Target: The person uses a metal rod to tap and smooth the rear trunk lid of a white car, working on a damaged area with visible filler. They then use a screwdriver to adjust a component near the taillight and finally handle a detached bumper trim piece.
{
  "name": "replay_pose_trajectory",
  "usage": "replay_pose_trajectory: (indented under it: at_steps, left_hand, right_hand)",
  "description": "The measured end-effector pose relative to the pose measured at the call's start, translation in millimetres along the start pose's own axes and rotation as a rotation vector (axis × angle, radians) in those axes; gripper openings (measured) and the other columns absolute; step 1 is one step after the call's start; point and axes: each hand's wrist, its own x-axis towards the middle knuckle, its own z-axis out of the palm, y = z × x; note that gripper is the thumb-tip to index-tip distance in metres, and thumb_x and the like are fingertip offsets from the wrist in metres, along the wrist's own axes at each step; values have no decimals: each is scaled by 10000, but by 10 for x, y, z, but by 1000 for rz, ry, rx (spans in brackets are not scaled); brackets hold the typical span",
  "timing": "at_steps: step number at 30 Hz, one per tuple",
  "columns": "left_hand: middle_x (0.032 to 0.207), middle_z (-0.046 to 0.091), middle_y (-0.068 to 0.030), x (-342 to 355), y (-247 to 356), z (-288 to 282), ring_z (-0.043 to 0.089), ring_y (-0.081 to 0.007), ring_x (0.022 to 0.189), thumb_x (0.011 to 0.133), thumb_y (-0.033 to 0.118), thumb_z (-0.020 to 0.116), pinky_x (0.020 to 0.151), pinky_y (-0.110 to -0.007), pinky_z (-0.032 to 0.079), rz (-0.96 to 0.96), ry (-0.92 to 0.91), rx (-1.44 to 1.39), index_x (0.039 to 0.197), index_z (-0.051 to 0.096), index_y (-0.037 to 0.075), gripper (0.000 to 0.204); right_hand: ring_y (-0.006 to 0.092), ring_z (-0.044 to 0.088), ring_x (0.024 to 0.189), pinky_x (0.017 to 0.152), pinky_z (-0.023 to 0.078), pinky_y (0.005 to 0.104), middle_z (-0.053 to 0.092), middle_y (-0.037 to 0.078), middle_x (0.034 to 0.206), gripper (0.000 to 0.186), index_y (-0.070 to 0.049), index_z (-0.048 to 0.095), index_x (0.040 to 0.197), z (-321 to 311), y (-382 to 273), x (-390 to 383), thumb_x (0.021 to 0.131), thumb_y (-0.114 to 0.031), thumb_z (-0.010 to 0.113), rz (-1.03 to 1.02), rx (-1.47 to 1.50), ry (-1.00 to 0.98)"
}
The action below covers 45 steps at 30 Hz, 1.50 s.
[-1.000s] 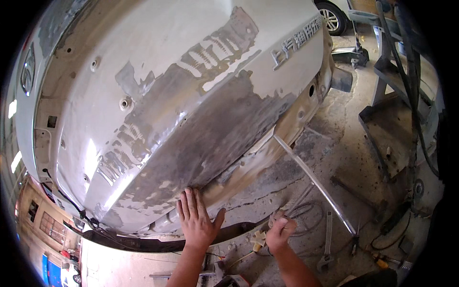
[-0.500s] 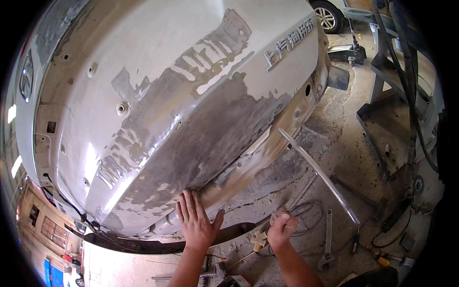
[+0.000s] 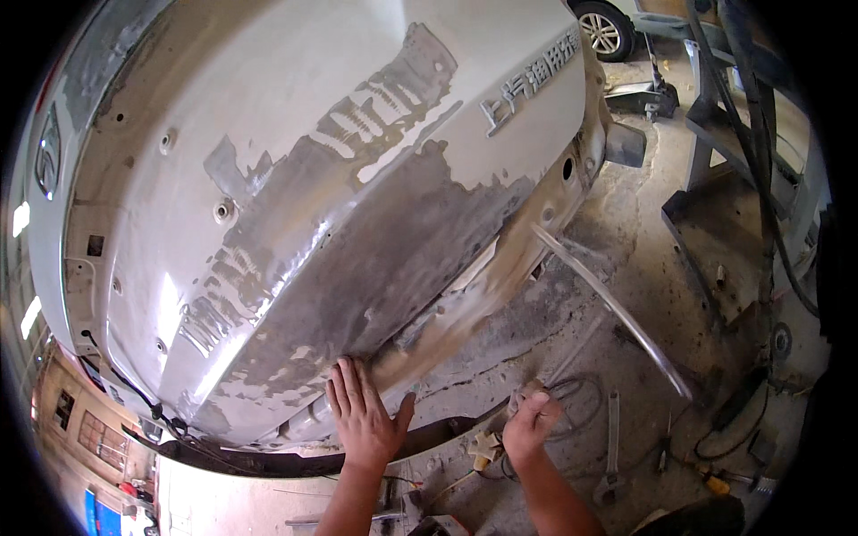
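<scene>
My left hand [image 3: 365, 418] lies flat against the lower edge of a car's rear panel [image 3: 357, 250], its fingers together and the thumb spread away. The panel is silvery, with patches sanded down to dull grey and rows of ripple marks. To its right, my right hand [image 3: 531, 422] is closed above the floor, thumb on top. Something greyish shows at its fingers, but I cannot make out what. A shiny metal rod [image 3: 617, 308] slants from the car's lower edge down to the right, apart from both hands.
A wrench [image 3: 612, 447] and cables [image 3: 581, 402] lie on the dusty floor at right. A dark curved strip [image 3: 295, 463] runs below the car. A metal stand [image 3: 706, 205] with hanging hoses and a floor jack [image 3: 652, 100] stand farther right, near another car's wheel [image 3: 604, 32].
The metal rod has shifted a little to the right and upward in the view. The car appears slightly farther left. Both hands keep nearly the same place and pose.
</scene>
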Motion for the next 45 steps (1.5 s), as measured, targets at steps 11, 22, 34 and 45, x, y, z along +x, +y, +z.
replay_pose_trajectory:
  at_steps: [11, 22, 34, 45]
  left_hand:
    - [1419, 278, -303, 7, 13, 12, 279, -451, 1312, 787, 469, 625, 1088, -529, 200, 15, 27, -24, 1337, 338, -109, 848]
    - [1416, 282, -301, -1, 23, 3, 276, -450, 1314, 801, 468, 615, 1082, -528, 208, 1, 8, -9, 1342, 330, -108, 841]
    - [1417, 280, -305, 7, 33, -1, 271, -447, 1320, 808, 473, 598, 1085, -528, 207, -2, -7, 6, 1342, 324, -115, 841]
    - [1420, 269, -308, 8, 44, 16, 264, -452, 1321, 803, 481, 602, 1090, -530, 189, -19, -20, 3, 1336, 333, -120, 847]
  right_hand:
    - [86, 289, 514, 446, 214, 321, 299, -22, 529, 542, -55, 293, 598, -18, 195, 4, 981, -428, 378, 187, 41, -46]
    - [76, 284, 525, 453, 218, 307, 294, -39, 536, 527, -64, 296, 596, 15, 85, 130, 988, -407, 381, 171, -4, 27]
    - [77, 273, 520, 460, 209, 307, 286, -38, 535, 544, -78, 291, 608, 37, 27, 308, 979, -469, 364, 126, -159, 5]
    - [79, 251, 513, 459, 193, 317, 256, -31, 533, 522, -78, 288, 600, -5, 153, 337, 992, -410, 378, 168, 11, 42]
